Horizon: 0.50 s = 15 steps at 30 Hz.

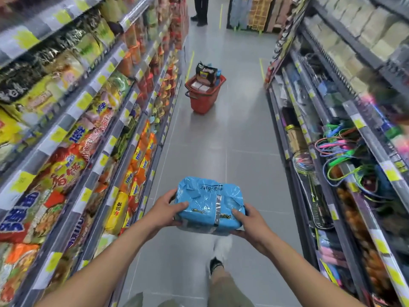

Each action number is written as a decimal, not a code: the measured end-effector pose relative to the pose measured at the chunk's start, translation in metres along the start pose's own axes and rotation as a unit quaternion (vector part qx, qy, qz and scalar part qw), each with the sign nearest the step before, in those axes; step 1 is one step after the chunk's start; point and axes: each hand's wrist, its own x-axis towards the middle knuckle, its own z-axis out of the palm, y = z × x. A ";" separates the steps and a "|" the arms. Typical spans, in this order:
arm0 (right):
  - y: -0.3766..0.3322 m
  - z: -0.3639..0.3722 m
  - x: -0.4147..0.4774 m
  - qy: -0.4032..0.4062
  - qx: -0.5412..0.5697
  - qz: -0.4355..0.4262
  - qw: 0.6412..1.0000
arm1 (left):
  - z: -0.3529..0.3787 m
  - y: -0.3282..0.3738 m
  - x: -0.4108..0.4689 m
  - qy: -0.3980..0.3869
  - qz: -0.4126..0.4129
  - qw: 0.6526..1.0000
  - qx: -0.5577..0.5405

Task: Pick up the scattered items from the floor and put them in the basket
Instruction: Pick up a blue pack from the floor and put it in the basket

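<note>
Plainly, the head view, the only one, looks down a shop aisle with one blue pack [210,204] held in the near middle, off the floor [243,140] at about waist height. The left hand [164,209] grips the pack's left end and the right hand [250,222] grips its right end. Each thumb lies on top, with the fingers wrapped under the edge, so both hands are clamped on it and set apart by the pack's length. The pack's long axis runs left to right across the aisle, with the right end a little nearer the body.

One red basket [204,94] stands on the floor far ahead, well apart from the hands and almost straight beyond the pack. Neither hand is clearly the nearer to it. I judge the coming move to be a walk forward, then a lowering with both hands. The basket already holds several items, with a dark packet [205,70] sticking up above its rim, so space looks tight.

Two rows of shelves flank the aisle: food packets on the left shelves [88,120], hardware and cords on the right shelves [345,134]. One other person's legs [200,9] show at the far end.
</note>
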 end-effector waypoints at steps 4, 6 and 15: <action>-0.055 -0.011 0.066 -0.001 0.002 -0.007 1.000 | 0.005 0.050 0.074 -0.005 0.005 1.000 0.007; -0.083 -0.019 0.101 0.001 0.003 -0.004 1.000 | 0.008 0.075 0.113 -0.009 0.003 1.000 0.005; -0.217 -0.035 0.251 -0.013 -0.027 -0.002 1.000 | 0.018 0.192 0.251 0.022 0.009 1.000 -0.020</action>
